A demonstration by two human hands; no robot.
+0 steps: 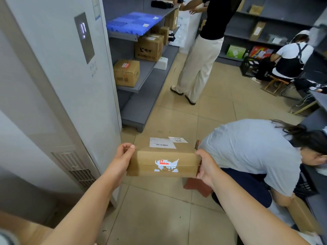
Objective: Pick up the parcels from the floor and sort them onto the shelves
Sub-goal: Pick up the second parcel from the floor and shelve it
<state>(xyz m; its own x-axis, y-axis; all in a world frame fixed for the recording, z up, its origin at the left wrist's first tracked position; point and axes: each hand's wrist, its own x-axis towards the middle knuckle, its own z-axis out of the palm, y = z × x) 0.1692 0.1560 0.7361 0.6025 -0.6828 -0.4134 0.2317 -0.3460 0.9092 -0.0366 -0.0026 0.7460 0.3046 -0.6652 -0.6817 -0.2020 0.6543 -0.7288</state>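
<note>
Shelving (139, 75) runs along the left of the room beyond a tall white cabinet (74, 89), and it already carries several cardboard boxes (126, 72) and a blue plastic crate (132, 23), so some sorting looks done. Nearer, the person's left hand (123, 156) clamps the left end of a brown parcel (163, 162), thumb on top and fingers (128, 147) curled against the side. The parcel is held level in mid-air above the tiled floor (177, 209), its top bearing a white shipping label (161, 143) and its near face a torn sticker. The right hand (206, 167) grips the opposite end, fingers wrapped round the edge and pressed to the cardboard. So this parcel is lifted but not yet shelved; carrying it across and choosing a shelf is still ahead, I'd judge. Further right, someone in a grey shirt (256, 151) bends low, and another box (304, 214) lies by them on the floor.
</note>
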